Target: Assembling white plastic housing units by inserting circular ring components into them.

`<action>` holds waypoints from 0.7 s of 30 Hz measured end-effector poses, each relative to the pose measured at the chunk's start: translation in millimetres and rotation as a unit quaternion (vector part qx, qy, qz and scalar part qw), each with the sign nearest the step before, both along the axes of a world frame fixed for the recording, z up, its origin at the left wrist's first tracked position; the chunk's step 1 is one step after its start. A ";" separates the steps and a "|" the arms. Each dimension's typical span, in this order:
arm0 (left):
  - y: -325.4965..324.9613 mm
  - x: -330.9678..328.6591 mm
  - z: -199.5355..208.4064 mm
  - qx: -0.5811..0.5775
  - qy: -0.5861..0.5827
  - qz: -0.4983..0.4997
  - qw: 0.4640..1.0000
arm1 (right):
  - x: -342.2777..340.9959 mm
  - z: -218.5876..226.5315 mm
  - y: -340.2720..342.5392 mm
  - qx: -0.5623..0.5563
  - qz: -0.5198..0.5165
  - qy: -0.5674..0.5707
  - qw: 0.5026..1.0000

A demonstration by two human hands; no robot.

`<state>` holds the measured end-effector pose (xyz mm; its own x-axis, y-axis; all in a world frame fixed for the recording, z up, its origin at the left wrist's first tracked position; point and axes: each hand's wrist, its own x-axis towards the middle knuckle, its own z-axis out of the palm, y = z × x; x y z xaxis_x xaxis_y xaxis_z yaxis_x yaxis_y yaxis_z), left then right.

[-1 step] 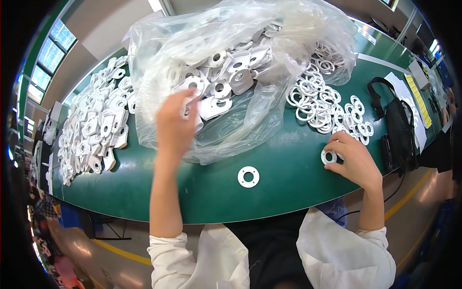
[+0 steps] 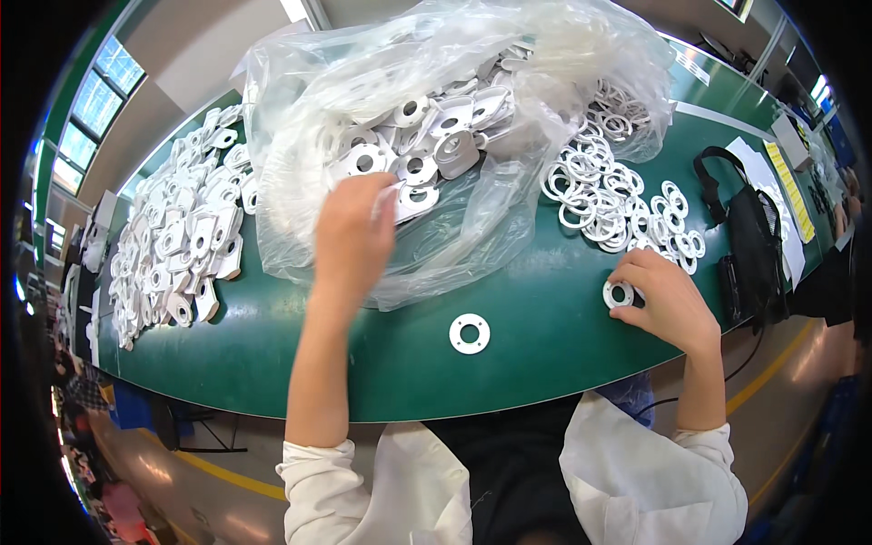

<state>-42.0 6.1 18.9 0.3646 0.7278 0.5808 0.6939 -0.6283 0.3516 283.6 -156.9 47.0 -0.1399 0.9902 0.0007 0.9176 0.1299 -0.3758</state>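
My left hand [image 2: 354,241] reaches into the mouth of a clear plastic bag [image 2: 481,254]. Its thumb and fingers close on the edge of a white plastic part [image 2: 418,202], one of many plates with a round hole heaped in the bag; the fingertips are partly hidden. At the right, my right hand [image 2: 668,295] pinches a white ring [image 2: 618,294] between thumb and fingers, close above the table. On the green table [image 2: 400,372] between my hands lies a flat white disc [image 2: 470,333] with a large centre hole and small holes around it.
Similar white plates form a large pile [image 2: 186,232] on the left. White rings [image 2: 609,195] are heaped to the right of the bag, some under its film. A black bag with a strap [image 2: 754,236] rests at the right edge, near white papers and a yellow strip [image 2: 788,191].
My left hand has moved right and slightly down, its fingers closing at the white plates. My right hand has shifted very slightly left with the ring. The disc stays put.
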 end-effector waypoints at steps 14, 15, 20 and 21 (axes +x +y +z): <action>-13.0 18.2 -24.0 -0.045 0.013 0.080 0.996 | -82.5 -43.9 95.8 0.150 0.082 0.417 0.892; -21.6 20.4 -12.4 -0.173 0.005 0.073 0.982 | -83.7 -50.6 91.9 0.165 0.091 0.392 0.901; -40.3 36.2 -7.3 -0.527 -0.270 -0.090 0.801 | -88.5 -51.0 87.9 0.315 0.142 0.320 0.882; -46.0 38.5 -8.8 -0.587 -0.376 -0.123 0.706 | -89.8 -50.6 89.1 0.365 0.165 0.306 0.864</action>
<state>-3.5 -39.9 10.1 0.4730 0.8375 -0.2736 -0.0459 0.3335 0.9416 193.8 -67.8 -3.6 -0.1660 0.6009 0.7819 0.4443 0.7534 -0.4847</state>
